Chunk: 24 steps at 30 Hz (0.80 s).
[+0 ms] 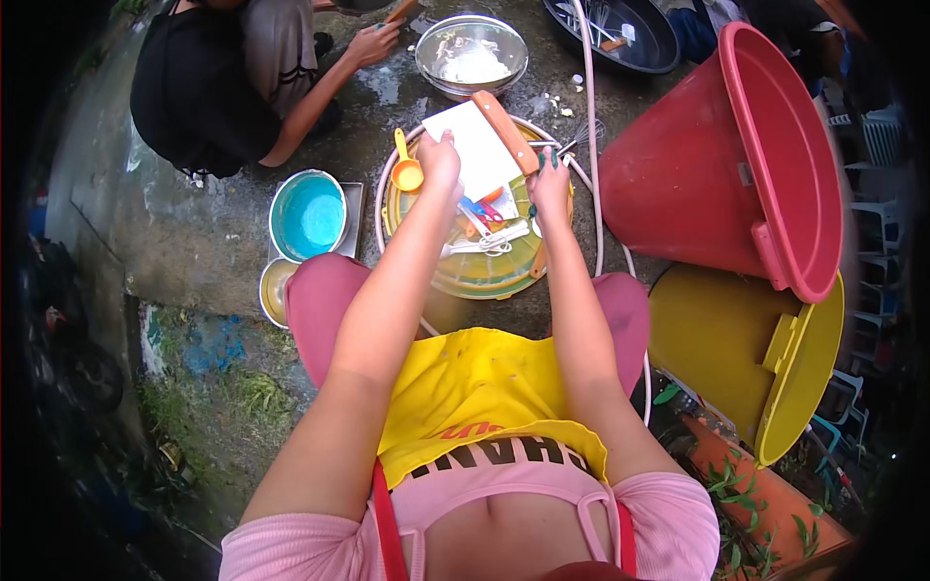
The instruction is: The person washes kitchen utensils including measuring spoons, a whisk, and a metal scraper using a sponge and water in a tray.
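Observation:
My left hand [441, 163] grips the edge of a dough scraper with a broad pale blade [472, 145] and a wooden handle [505, 132]. My right hand [550, 186] is closed at the lower end of that handle. Dark green bits show around its fingers, like a scouring pad, mostly hidden. Below both hands is a round yellow-green basin or lid [475, 276], holding white utensils [499, 238] and blue and red measuring spoons [481, 210]. A yellow scoop [407, 174] lies beside my left hand. A wire whisk [587, 136] lies past my right hand.
A glass bowl [472, 53] and black basin [620, 44] stand beyond. At left are a turquoise-lined pot [308, 215] and a crouching person [199, 87]. A large red tub [678, 169] and yellow tub [722, 344] lie tipped at right. A pale hose [592, 107] crosses the wet ground.

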Each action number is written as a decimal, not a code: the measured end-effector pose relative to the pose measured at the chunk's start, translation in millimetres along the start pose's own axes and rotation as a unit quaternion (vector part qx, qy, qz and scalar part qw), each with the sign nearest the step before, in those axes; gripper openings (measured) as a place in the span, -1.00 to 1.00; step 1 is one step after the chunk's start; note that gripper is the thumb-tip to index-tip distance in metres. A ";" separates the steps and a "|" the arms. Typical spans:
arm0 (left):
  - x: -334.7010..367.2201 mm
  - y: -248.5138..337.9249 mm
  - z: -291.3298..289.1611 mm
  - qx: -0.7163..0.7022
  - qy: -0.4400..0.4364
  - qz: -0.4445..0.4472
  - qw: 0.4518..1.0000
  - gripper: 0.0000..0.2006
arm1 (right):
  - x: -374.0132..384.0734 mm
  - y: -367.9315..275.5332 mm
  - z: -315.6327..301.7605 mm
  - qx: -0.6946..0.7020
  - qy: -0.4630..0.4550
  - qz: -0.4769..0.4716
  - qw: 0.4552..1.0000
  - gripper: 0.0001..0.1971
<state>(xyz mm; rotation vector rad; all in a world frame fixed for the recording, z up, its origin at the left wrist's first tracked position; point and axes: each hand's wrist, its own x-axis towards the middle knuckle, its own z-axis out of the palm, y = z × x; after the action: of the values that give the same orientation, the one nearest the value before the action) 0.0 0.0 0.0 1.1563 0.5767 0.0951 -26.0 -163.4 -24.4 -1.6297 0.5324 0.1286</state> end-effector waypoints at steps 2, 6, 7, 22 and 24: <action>2.5 -4.4 2.5 -0.007 -0.019 -0.052 0.998 -0.80 | 16.1 13.3 -0.7 0.070 0.086 -0.083 0.990 -0.67; 5.5 -1.7 -13.0 -0.036 -0.035 -0.091 0.995 -0.80 | -8.1 -9.3 11.7 0.233 0.024 0.057 0.971 -0.63; 4.6 0.4 -9.9 -0.008 -0.037 -0.081 0.996 -0.80 | -11.5 -16.6 9.8 0.281 -0.028 0.090 0.955 -0.65; -25.8 36.0 8.8 0.116 -0.208 -0.182 0.954 -0.70 | -0.5 6.6 -28.2 0.323 -0.064 0.033 0.944 -0.75; -30.2 47.3 6.0 0.130 -0.236 -0.161 0.949 -0.70 | 33.3 -6.9 -34.4 0.384 -0.038 -0.001 0.923 -0.80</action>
<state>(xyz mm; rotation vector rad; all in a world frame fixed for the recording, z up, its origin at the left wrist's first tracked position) -12.5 3.8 54.9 1.2678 0.3477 -0.5417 -1.5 -205.1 -26.1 -0.8523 0.4418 -0.0226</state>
